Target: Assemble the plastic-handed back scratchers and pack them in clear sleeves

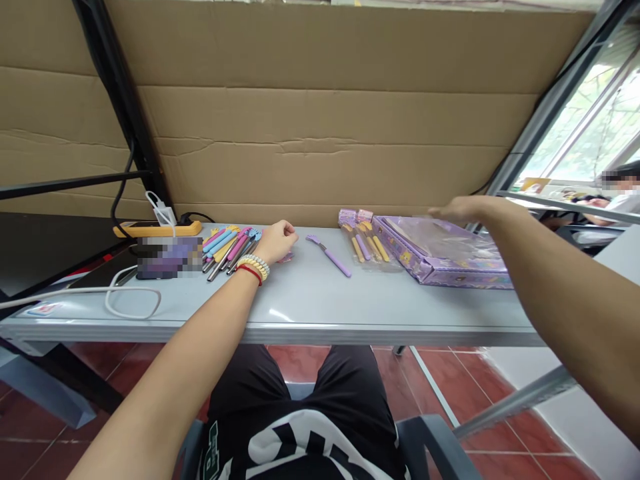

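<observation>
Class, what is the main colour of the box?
Mainly purple; the box shows best in the head view.

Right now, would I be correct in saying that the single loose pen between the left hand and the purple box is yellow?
Not quite: the head view shows that the single loose pen is purple, not yellow. It does lie between the left hand and the purple box.
</observation>
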`<state>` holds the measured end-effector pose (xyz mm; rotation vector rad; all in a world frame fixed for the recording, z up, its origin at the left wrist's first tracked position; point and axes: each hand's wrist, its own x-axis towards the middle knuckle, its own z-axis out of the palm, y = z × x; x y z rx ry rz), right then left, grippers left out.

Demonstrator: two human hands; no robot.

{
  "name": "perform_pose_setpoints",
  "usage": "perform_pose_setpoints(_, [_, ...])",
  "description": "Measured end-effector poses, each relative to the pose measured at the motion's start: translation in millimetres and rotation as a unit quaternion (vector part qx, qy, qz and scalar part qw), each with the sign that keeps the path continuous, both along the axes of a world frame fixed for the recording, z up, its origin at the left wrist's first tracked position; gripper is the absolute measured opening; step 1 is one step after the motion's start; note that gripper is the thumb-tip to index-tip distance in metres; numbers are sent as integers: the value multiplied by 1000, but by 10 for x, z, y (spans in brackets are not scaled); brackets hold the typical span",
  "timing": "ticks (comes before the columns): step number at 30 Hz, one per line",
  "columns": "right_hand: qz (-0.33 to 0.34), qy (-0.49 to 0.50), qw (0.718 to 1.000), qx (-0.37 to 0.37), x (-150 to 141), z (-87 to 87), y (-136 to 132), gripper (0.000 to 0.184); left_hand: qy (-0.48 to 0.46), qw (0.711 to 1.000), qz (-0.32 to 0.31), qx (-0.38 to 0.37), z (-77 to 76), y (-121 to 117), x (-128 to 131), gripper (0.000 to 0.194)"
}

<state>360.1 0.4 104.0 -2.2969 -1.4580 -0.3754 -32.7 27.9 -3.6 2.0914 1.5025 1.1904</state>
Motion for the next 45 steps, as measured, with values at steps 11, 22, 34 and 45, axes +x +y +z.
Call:
perform_pose_setpoints(11, [269,17,950,-157,-1721,-563,135,26,135,990,-24,21,-67,48,-44,7])
perform_pose_setpoints(22, [250,61,946,-196,-2038,-1121,322,27,150,987,-44,29,-85,61,-5,10])
perform_pose_setpoints(34, [463,573,672,-77,-2021,-1080,115,34,27,960,-258,-104,-33,-148,138,35])
perform_pose_setpoints(45, [431,656,615,73,-2022,-971,106,31,118,984,-123,52,0,-213,233,19])
